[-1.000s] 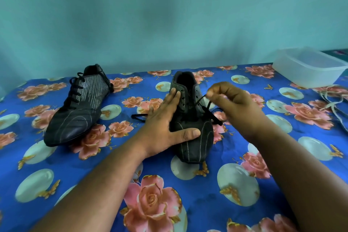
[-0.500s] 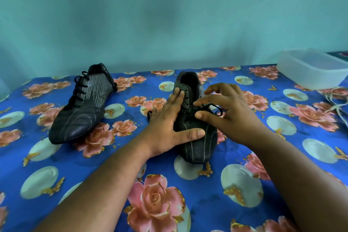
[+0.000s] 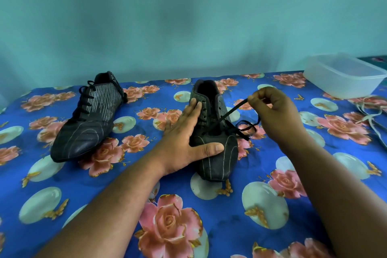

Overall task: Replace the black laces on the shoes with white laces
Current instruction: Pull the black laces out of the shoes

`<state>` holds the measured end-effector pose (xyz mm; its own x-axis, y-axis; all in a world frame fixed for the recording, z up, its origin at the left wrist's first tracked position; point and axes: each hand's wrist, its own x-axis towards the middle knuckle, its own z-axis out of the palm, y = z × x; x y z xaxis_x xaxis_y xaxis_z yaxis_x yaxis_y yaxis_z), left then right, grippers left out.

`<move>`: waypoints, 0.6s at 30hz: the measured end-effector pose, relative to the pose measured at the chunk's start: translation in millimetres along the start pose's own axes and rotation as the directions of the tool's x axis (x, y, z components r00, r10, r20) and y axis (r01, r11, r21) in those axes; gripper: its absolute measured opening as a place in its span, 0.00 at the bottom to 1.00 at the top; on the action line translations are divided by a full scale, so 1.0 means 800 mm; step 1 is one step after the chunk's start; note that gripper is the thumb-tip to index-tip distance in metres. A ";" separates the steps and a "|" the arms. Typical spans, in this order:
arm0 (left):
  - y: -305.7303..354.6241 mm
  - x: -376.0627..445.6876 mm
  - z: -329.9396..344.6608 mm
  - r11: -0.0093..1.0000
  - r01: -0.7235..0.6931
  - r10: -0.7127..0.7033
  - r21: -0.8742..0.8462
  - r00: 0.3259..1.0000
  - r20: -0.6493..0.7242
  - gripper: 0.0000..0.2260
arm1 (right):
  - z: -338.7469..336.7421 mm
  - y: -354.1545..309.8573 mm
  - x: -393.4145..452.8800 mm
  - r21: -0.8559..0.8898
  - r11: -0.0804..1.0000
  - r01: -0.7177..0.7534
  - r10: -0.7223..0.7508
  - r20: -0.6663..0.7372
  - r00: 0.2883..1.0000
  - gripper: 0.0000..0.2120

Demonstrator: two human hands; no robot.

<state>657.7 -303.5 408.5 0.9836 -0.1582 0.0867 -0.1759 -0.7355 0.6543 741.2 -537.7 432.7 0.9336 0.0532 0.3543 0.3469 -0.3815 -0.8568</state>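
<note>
Teal wall behind; surface [image 3: 88,192] covered in a blue cloth printed with pink roses and pale discs.

Left hand [image 3: 184,140] lies flat with fingers straight, pressed on the left flank of the near black striped shoe [image 3: 217,153], thumb across the vamp. That shoe's long axis runs away from the person: toe near, heel opening far. Upper eyelets show bare.

Right hand [image 3: 274,113], just right of that shoe, fingers curled, pinches the black flat lace [image 3: 230,112] at thumb and fingertips. Lace runs taut and diagonal from the pinch down-left to the lower eyelets; a slack loop lies on the cloth under the right hand, beside the shoe.

Second black striped shoe [image 3: 90,123], well left of the left hand, fully laced in black, rests tilted; long axis diagonal, toe near-left, heel far-right.

Clear plastic lidded box [image 3: 343,77] far right of the right hand. White laces [image 3: 370,115] in a loose heap on the cloth in front of it, partly cut off by the frame edge.
</note>
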 end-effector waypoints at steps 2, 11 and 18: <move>0.000 0.000 0.000 1.000 0.001 -0.001 0.001 1.000 0.000 0.54 | 0.000 0.007 0.002 -0.120 0.993 0.020 -0.022 -0.020 1.000 0.05; -0.001 0.003 0.001 1.000 0.004 -0.004 0.016 1.000 0.003 0.54 | 0.032 -0.007 -0.027 -0.222 0.844 0.489 -0.398 0.352 0.847 0.16; -0.001 0.003 0.001 1.000 0.004 -0.004 0.018 1.000 0.002 0.53 | 0.029 -0.009 -0.023 -0.135 0.877 0.462 -0.408 0.299 0.862 0.05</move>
<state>659.8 -304.1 407.7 0.9842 -0.1567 0.0824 -0.1728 -0.7478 0.6410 723.5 -514.6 423.4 0.6905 0.4779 0.5430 0.7231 -0.4346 -0.5369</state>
